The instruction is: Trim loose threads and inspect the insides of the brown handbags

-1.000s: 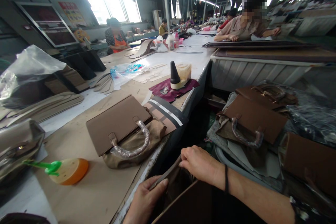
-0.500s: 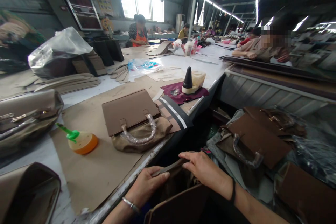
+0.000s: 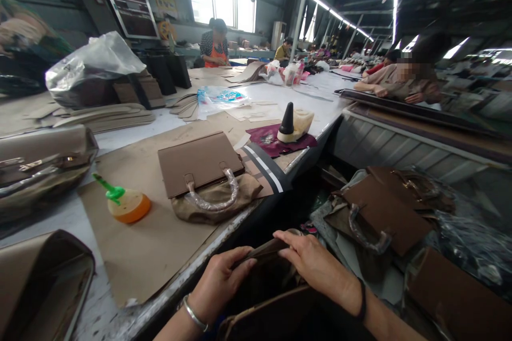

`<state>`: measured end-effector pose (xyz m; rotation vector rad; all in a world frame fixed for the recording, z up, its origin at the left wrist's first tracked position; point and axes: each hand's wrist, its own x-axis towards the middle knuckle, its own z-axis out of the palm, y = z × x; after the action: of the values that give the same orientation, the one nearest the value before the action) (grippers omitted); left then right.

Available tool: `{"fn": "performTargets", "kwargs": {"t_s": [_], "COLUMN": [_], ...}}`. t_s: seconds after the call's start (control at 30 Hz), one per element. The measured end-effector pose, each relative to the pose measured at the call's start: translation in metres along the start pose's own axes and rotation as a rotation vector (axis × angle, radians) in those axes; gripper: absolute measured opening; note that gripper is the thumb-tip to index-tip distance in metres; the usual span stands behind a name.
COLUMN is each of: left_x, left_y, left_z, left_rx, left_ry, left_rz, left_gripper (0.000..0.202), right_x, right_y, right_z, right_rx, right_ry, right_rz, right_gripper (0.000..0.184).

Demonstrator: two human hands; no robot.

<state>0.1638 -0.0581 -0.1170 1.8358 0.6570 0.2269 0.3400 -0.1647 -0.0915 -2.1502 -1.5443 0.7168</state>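
Observation:
Low in the view, both my hands grip the rim of a dark brown bag [image 3: 276, 298] held below the table edge. My left hand [image 3: 220, 285] pinches the near side of the rim, thumb on top. My right hand [image 3: 316, 266] curls its fingers over the far side of the same rim. A taupe handbag [image 3: 200, 168] with a plastic-wrapped handle lies flat on the brown paper [image 3: 160, 245] of the table, just beyond my hands.
An orange glue bottle [image 3: 126, 205] with a green nozzle stands left of the handbag. More bags lie at left [image 3: 40, 165] and in a pile at right [image 3: 380, 213]. A black cone [image 3: 286, 120] sits on maroon leather. Other people work at the far tables.
The view swung right and then steadied. My two hands have drawn closer together on the bag's rim, and my left wrist with its bangle has come into view.

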Motion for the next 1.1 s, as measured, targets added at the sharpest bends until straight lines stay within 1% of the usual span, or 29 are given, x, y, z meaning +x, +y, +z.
{"fn": "performTargets", "kwargs": {"t_s": [0.2,0.3,0.43,0.63,0.77,0.9,1.1], "left_x": [0.000,0.001,0.002,0.003,0.004,0.006,0.007], "left_y": [0.004,0.005,0.004,0.000,0.003,0.005,0.002], "left_z": [0.002,0.002,0.004,0.007,0.008,0.009,0.013], "left_rx": [0.065,0.076,0.063,-0.050,-0.119,-0.191,-0.287], "left_ry": [0.009,-0.005,-0.008,-0.030,-0.019,-0.041,0.006], "left_rz": [-0.002,-0.036,-0.083,-0.149,-0.183,-0.214,-0.237], "left_gripper": [0.031,0.032,0.034,0.039,0.039,0.039,0.039], "right_x": [-0.001,0.000,0.001,0.000,0.001,0.003,0.003], "right_y": [0.000,-0.001,-0.003,-0.004,0.000,0.003,0.006], "right_z": [0.000,0.000,-0.002,-0.003,-0.001,0.000,0.002], "right_rx": [-0.004,-0.004,-0.013,-0.037,-0.017,0.012,0.037], "right_ry": [-0.002,-0.006,-0.005,0.014,0.025,0.036,0.047], "right_rz": [0.016,0.022,0.024,0.054,0.059,0.047,0.041], "right_gripper": [0.035,0.034,0.027,0.020,0.018,0.017,0.016]}}
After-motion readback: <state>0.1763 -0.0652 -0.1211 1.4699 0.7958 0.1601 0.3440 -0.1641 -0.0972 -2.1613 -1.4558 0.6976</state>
